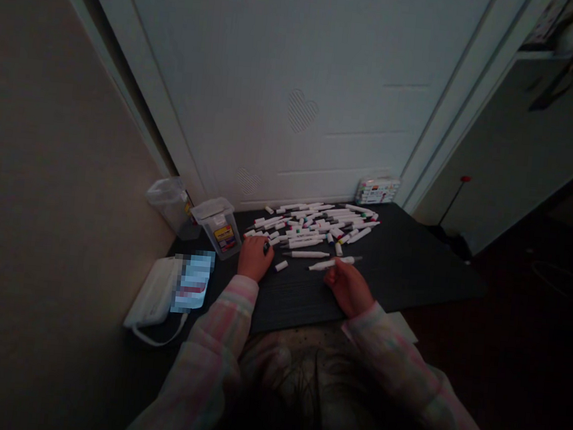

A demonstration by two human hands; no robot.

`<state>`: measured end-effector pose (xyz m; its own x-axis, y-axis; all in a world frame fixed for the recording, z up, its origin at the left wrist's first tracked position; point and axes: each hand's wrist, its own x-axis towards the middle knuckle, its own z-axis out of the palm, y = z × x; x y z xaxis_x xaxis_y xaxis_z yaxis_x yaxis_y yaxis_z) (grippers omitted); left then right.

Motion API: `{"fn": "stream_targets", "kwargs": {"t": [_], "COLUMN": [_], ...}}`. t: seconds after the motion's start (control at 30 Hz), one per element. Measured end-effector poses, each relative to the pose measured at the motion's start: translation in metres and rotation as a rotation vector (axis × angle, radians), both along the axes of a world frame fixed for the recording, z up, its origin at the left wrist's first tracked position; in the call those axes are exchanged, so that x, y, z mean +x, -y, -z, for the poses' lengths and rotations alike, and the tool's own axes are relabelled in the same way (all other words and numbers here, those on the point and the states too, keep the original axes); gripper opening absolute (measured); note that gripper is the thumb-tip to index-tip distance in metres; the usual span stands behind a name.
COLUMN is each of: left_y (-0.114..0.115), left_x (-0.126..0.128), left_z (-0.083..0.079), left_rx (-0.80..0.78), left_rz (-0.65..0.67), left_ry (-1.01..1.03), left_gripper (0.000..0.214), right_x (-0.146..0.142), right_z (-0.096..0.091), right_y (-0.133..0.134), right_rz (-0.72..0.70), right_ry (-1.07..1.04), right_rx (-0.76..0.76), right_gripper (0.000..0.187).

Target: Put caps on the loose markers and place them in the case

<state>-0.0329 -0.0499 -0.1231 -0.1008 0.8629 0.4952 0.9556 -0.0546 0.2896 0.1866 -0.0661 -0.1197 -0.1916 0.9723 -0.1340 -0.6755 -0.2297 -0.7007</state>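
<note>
A heap of several white marker pens [316,223] with coloured caps lies on a dark mat [392,264] in front of a white door. My left hand [255,256] rests at the heap's left edge, fingers curled around a small dark cap or pen end. My right hand [348,287] sits on the mat and pinches the end of a white marker [330,263] that lies almost flat. A loose white cap [281,265] and another marker [309,254] lie between my hands. Both sleeves are pale pink plaid.
A clear plastic tub [216,225] with a yellow label stands left of the heap, its lid [167,199] tipped up behind it. A white box [157,292] lies by the wall. A rack of markers [377,190] leans against the door. Dark floor spreads to the right.
</note>
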Motion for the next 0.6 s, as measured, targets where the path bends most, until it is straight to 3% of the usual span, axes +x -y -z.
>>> {"fn": "stream_targets", "kwargs": {"t": [0.6], "left_y": [0.0004], "left_x": [0.0011], "left_z": [-0.0013], "left_rx": [-0.013], "left_rz": [-0.011], "left_ry": [0.019], "left_gripper": [0.016], "right_x": [-0.0002], "right_z": [-0.0013], "right_y": [-0.0004], "right_rz": [-0.001], "right_ry": [-0.003], "right_rx": [-0.006], "right_gripper": [0.026]}}
